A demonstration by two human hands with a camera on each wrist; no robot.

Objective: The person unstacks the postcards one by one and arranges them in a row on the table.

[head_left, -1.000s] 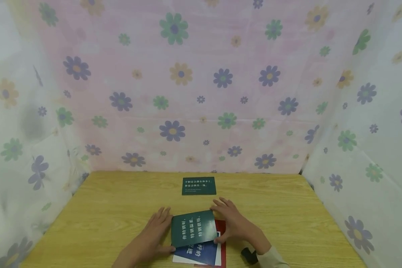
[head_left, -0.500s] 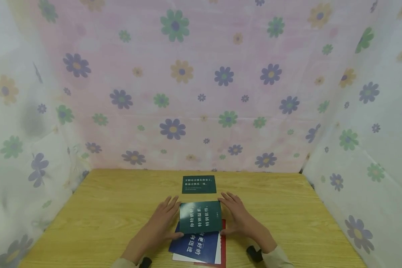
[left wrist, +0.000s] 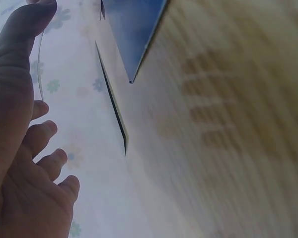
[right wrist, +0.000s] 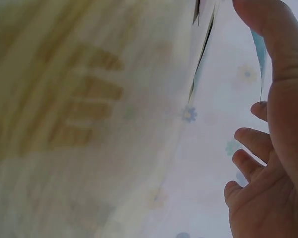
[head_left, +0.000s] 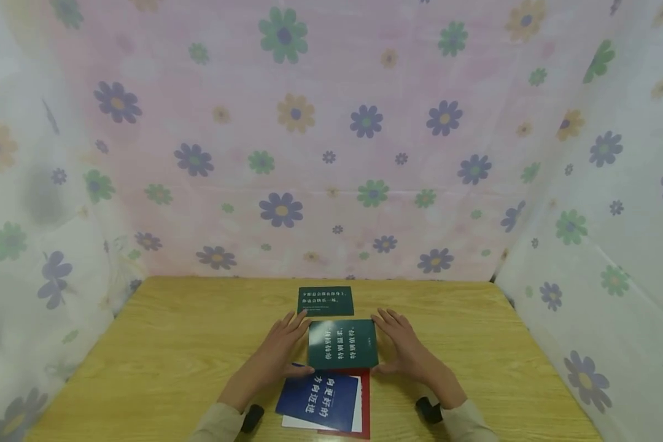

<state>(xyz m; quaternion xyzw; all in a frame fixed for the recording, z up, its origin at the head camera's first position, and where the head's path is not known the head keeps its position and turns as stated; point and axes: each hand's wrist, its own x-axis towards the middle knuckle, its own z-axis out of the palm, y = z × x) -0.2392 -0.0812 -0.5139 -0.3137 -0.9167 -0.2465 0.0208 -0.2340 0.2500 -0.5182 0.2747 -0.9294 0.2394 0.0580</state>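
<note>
A dark green card [head_left: 342, 344] with white Chinese characters is held level between both hands, above the table in the head view. My left hand [head_left: 279, 350] holds its left edge, thumb at the near corner and index finger at the far one. On the opposite edge my right hand [head_left: 411, 359] holds it the same way. In the left wrist view the other fingers [left wrist: 52, 163] of that hand stand off from the card. Just below lies a blue card [head_left: 317, 402] on a white card [head_left: 293, 422] and a red one [head_left: 366, 405].
Another green card [head_left: 326, 301] lies flat further back on the wooden table [head_left: 171, 356], its text upright to me. Flower-printed cloth [head_left: 309, 184] hangs behind and on both sides. Dark wrist devices [head_left: 252, 418] show near both sleeves.
Both hands have carried the green card away from me and slightly right. It has turned from slanted to nearly straight. More of the blue card shows now.
</note>
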